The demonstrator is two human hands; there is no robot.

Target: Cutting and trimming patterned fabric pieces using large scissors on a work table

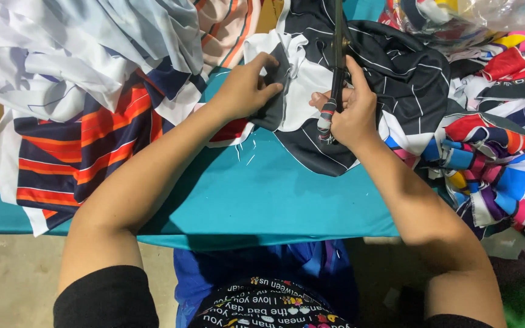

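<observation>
The teal cloth-covered table (262, 200) is pretty much buried. A heap of white, navy and orange striped fabric (86, 121) is piled just left of the left hand (247, 88), and a jumble of multicoloured fabric scraps (493, 152) is stacked right beside the right hand (350, 115). Crumpled clear plastic (487, 15) is seen above those scraps.

A small dark grey fabric piece (277, 91) is pinched by the left hand, thumb on top and fingers closed under it. It is joined to the black-and-white pinstriped garment (390, 73), which is spread between and beyond both hands. Long dark scissors (337, 67) are gripped by the right hand, fingers wrapped shut around the tape-bound handles; the blades are pointed away, just right of the grey piece.

The blade tips are cut off by the top edge, so it can't be told whether they're open. The table's far side is hidden by cloth.
</observation>
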